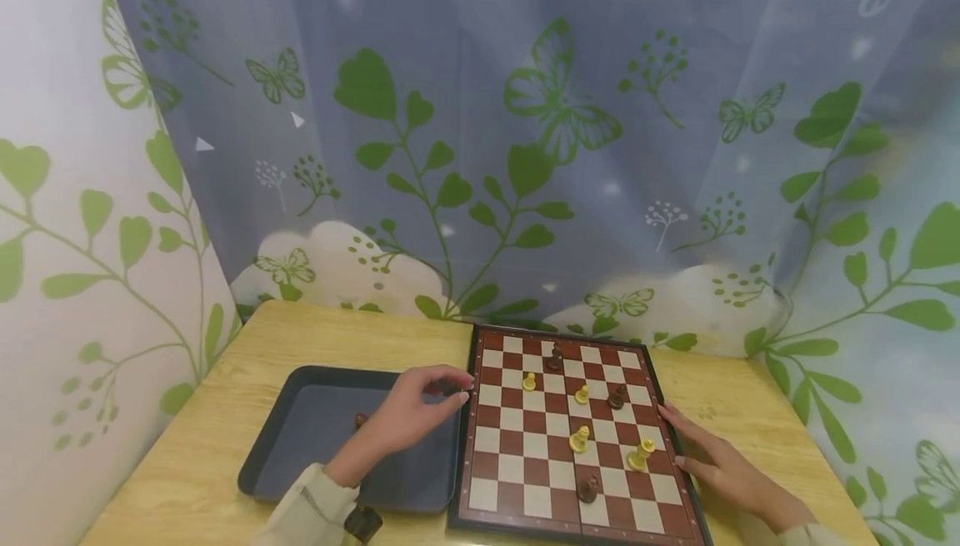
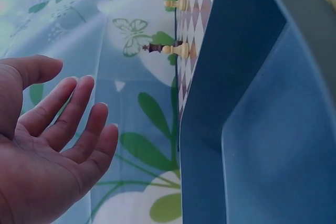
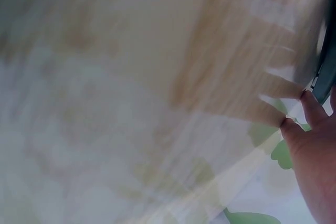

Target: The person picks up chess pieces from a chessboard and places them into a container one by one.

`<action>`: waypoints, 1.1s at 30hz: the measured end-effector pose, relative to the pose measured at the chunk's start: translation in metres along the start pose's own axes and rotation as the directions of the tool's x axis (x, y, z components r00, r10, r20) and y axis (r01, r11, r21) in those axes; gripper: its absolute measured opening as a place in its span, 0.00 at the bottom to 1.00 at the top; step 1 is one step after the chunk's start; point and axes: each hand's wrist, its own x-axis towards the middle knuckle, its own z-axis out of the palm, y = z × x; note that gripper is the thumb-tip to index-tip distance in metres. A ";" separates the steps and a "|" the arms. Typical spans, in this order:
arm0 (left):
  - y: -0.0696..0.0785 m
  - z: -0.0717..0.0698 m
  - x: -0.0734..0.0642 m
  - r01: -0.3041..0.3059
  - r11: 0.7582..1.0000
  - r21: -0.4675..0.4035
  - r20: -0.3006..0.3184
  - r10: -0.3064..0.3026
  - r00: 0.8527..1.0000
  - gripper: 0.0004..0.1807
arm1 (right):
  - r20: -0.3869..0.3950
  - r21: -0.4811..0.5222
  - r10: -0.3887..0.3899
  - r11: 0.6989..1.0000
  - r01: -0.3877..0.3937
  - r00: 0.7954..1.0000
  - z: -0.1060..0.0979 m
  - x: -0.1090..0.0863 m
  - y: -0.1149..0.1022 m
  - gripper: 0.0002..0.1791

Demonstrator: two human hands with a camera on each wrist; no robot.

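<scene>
Okay, far left on the wood-look table (image 1: 352,333) there's a dark tray (image 1: 315,429) with a dark brown piece (image 1: 361,421) half hidden behind the left hand (image 1: 420,404), which hovers over the tray's right side, fingers loosely bent, thumb parted, open gap between, tips near the board edge. Next, just beside the tray, the chessboard (image 1: 537,471) lies flat with seven pieces on it, incl. yellow pawn (image 1: 529,382), tall dark piece (image 1: 553,358), bigger yellow piece (image 1: 641,455). Right hand (image 1: 720,467) rests at the board's right edge, fingers extended, thumb apart, fingertips against the rim.
</scene>
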 end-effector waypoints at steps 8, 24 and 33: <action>-0.002 0.008 0.021 0.002 0.999 -0.042 0.054 0.000 0.999 0.14 | -0.003 -0.006 -0.013 1.000 0.013 1.000 0.002 0.005 0.000 0.37; -0.006 0.035 0.075 -0.014 1.000 -0.027 0.107 0.016 0.994 0.16 | -0.016 0.020 -0.036 0.999 0.037 0.999 0.000 0.002 0.002 0.37; -0.016 0.046 0.101 -0.025 0.999 0.048 0.132 0.019 0.991 0.14 | -0.021 0.019 -0.033 0.999 0.034 0.999 0.000 0.002 0.001 0.38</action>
